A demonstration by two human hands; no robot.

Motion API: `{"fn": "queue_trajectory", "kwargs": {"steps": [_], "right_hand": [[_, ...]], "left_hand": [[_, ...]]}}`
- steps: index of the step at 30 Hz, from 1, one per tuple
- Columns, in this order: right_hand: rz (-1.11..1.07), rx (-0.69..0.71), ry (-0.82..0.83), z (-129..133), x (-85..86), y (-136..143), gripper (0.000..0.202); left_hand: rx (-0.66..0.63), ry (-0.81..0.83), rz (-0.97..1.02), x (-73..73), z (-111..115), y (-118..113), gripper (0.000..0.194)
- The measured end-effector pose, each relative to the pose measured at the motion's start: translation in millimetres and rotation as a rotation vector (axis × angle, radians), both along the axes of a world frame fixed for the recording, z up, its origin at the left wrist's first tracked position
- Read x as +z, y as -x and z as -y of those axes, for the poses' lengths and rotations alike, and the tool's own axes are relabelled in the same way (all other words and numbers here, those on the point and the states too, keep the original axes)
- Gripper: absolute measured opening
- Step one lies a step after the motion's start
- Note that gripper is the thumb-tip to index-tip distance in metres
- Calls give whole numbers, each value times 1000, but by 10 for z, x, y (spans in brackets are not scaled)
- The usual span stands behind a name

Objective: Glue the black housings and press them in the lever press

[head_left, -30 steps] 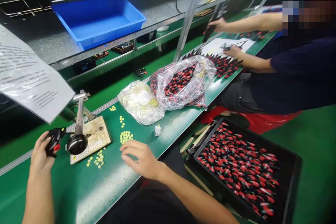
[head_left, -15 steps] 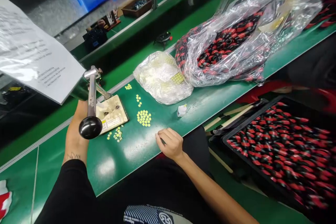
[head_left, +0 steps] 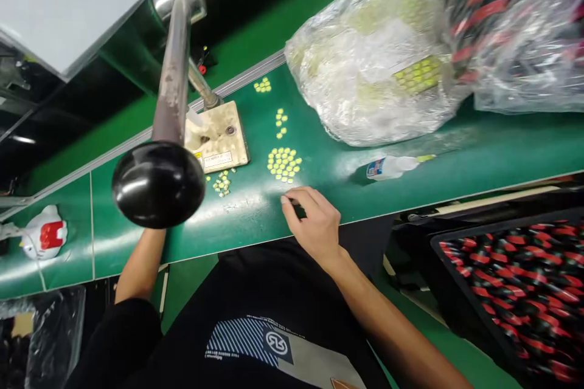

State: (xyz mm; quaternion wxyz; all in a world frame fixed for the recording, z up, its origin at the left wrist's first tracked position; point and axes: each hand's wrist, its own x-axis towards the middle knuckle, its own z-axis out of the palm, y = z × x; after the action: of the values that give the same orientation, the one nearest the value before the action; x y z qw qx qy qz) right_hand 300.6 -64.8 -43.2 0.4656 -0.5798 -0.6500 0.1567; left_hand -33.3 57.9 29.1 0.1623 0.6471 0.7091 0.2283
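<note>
1. The right hand [head_left: 317,222] is at the near side of the yellow-green discs [head_left: 283,164] on the green surface [head_left: 246,225]; its thumb and index finger curl almost together, any held piece unclear.
2. The left hand is hidden behind the black knob [head_left: 159,185], so its fingers and grip cannot be told.
3. The discs look light, easily scattered, best pinched by their rims; the rigid metal lever [head_left: 173,73] suits a palm on its smooth knob.
</note>
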Motion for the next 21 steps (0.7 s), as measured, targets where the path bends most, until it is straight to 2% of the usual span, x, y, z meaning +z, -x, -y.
{"fn": "queue_trajectory", "kwargs": {"steps": [1,3,4,6,8,11,15,21], "right_hand": [[-31,88,22,-50,32,90,16],[2,266,38,-166,51,308,22],[54,335,38,-226,41,422,25],[145,421,50,-330,-1,624,30],[169,434,101,-407,-32,749,34],[151,427,202,-480,-11,787,40],[197,458,281,-544,97,746,42],[283,468,350,-615,191,769,36]], "left_hand": [[-39,-93,-60,-111,259,-29,47],[-101,-167,-94,-317,705,-159,32],[-177,-263,-140,-398,868,-248,24],[-301,-426,-216,-501,1054,-433,12],[-366,-514,-285,-535,1085,-578,15],[-407,-475,-356,-527,1012,-674,20],[-487,-418,-360,-530,977,-659,20],[-532,-377,-345,-561,1039,-624,23]]}}
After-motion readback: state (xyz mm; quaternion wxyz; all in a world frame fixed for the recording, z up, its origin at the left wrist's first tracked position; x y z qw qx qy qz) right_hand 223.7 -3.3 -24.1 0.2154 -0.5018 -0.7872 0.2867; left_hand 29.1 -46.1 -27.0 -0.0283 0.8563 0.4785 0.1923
